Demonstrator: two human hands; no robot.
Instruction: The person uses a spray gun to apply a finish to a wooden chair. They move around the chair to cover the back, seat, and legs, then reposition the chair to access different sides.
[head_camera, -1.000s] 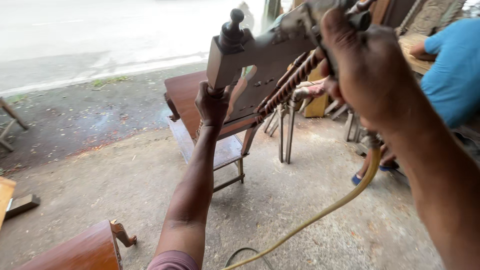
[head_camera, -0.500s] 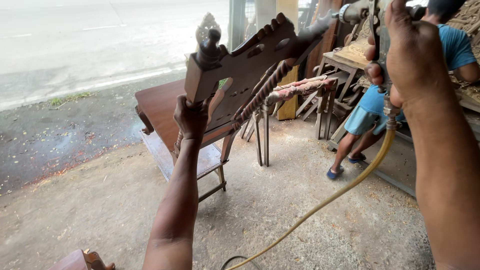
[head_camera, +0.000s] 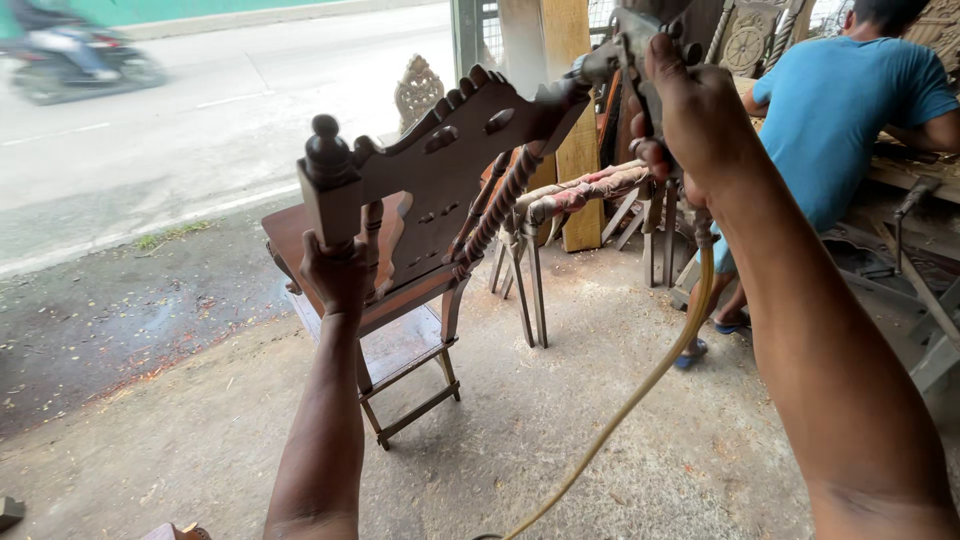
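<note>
A dark brown carved wooden chair (head_camera: 430, 190) stands tilted toward me, its back nearest the camera. My left hand (head_camera: 335, 272) grips the chair's left back post just under the round finial. My right hand (head_camera: 690, 115) is raised at the upper right, closed around a metal spray gun (head_camera: 625, 45) whose nozzle sits right at the top right corner of the chair back. A yellow hose (head_camera: 640, 390) hangs from the gun down to the floor.
A person in a blue shirt (head_camera: 850, 110) sits working at a bench on the right. Metal-legged trestles with wrapped padding (head_camera: 570, 200) stand behind the chair. More carved chair backs (head_camera: 745, 40) lean at the rear. A wet road with a passing motorbike (head_camera: 75, 60) lies beyond the dusty concrete floor.
The view has swung left and the chair now sits lower and more central. My right hand has brought the spray gun to the chair back's top corner. My left hand keeps its grip.
</note>
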